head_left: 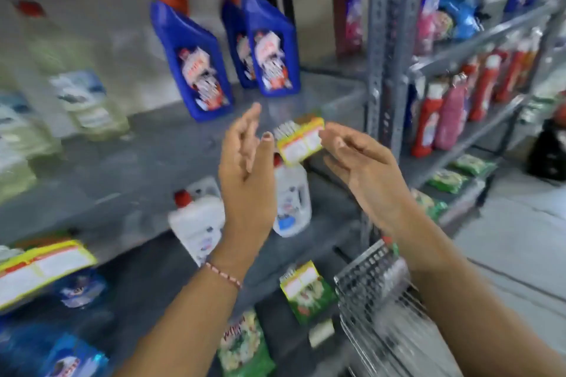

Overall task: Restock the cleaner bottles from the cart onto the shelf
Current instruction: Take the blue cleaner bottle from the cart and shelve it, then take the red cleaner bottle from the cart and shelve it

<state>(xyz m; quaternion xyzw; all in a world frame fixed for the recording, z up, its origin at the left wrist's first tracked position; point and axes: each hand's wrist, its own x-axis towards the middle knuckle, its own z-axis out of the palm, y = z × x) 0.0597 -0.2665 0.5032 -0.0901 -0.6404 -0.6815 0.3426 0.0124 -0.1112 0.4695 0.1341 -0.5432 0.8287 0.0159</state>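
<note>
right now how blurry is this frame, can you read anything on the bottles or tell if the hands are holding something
Head view: heavy motion blur throughout; labels on the blue bottles are unreadable. Head view: left hand and right hand are smeared but look open and empty. Head view: wide-angle bending tilts the shelf post; lighting is flat, no glare.

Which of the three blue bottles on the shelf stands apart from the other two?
The leftmost blue bottle: it stands alone, tilted in the picture, nearer the shelf's front edge, with a gap to its right. The other two blue bottles stand close together, one partly behind the other.
</note>
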